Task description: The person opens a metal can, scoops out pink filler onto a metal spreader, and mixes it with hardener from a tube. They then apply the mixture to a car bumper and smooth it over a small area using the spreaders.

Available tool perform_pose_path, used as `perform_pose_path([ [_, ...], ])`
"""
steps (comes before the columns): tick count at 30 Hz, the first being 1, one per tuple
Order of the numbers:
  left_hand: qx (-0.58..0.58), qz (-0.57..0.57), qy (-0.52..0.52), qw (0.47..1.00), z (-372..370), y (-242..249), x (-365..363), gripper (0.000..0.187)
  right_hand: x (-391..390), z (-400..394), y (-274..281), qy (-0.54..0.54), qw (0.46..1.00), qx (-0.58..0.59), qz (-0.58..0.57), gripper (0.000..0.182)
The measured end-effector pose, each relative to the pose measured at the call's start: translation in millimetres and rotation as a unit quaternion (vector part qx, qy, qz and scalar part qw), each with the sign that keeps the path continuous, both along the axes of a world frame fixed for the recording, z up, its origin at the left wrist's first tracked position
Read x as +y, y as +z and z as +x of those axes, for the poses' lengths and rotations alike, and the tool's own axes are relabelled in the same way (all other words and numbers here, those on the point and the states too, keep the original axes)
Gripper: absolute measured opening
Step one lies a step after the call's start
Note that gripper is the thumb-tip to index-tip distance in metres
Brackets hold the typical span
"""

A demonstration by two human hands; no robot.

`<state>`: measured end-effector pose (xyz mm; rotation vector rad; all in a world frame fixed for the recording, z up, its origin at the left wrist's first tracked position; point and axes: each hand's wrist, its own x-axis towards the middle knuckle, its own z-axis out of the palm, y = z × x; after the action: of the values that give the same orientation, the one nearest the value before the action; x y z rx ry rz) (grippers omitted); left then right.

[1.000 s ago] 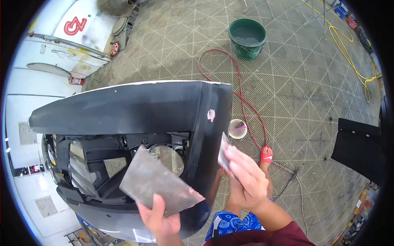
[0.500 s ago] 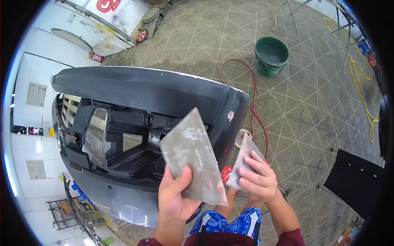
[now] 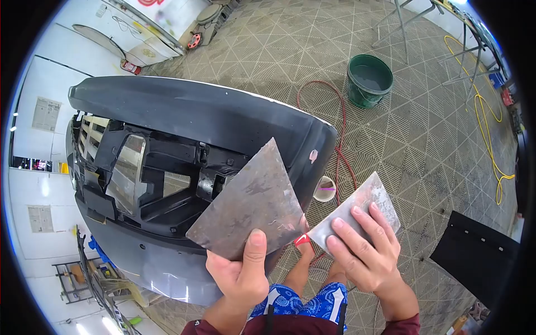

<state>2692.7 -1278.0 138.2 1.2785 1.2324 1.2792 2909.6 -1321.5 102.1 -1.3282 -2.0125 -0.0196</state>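
Note:
My left hand (image 3: 240, 276) grips a broad, flat, grey metal filler plate (image 3: 254, 201) from below, thumb laid across its stained face. Pinkish residue sits along the plate's right corner. In my right hand (image 3: 368, 254) is a smaller, four-sided filler spreader (image 3: 365, 194), smeared with whitish and pink residue; the fingers lie over its face and the thumb is hidden behind. The spreader's left corner is very near or touching the plate's right corner. Beyond both is a large dark grey car body panel (image 3: 195, 103), with a small pink patch (image 3: 314, 156) near its right end.
A pale round cup (image 3: 324, 189) with a purple thing in it is beside the panel. A red hose (image 3: 343, 114) runs past a green bucket (image 3: 365, 100) of liquid. At right lie a black board (image 3: 474, 251) and a yellow hose (image 3: 487, 134); metal stands (image 3: 402, 30) are behind.
The spreader has swung outward to the right and turned its face toward me. The filler plate has tilted and shifted slightly left, showing a darker, mottled face. Both hands keep their grip.

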Motion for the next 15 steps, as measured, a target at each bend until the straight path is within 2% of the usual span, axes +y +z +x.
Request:
perform_pose_path([
  [3,-0.032,0.022,-0.006,0.999,0.2,-0.1,2.9,0.062,-0.3,-3.7,-1.6,0.015,0.998,-0.053,-0.024,0.031],
  [6,-0.040,0.062,0.048,0.996,-9.4,-0.4,11.6,0.062,-2.2,3.0,-15.9,0.033,0.999,-0.018,-0.027,0.032],
  [7,-0.043,0.083,0.063,0.994,-13.7,-0.4,14.8,0.062,-1.6,4.7,-20.4,0.030,0.996,0.051,-0.066,0.034],
  [8,-0.047,0.101,0.077,0.991,-17.3,-1.0,17.5,0.063,1.6,1.9,-25.8,0.029,0.996,0.049,-0.066,0.034],
  [10,-0.048,0.106,0.085,0.990,-23.4,-3.8,17.9,0.062,12.9,-7.0,-39.5,-0.073,0.960,0.234,-0.139,0.040],
  [11,-0.055,0.109,0.086,0.989,-26.7,-4.6,18.0,0.062,21.0,-11.6,-46.9,-0.103,0.954,0.239,-0.148,0.046],
  [15,-0.059,0.129,0.091,0.986,-30.0,-10.7,20.4,0.061,52.9,-37.2,-71.0,-0.168,0.935,0.292,-0.114,0.045],
])
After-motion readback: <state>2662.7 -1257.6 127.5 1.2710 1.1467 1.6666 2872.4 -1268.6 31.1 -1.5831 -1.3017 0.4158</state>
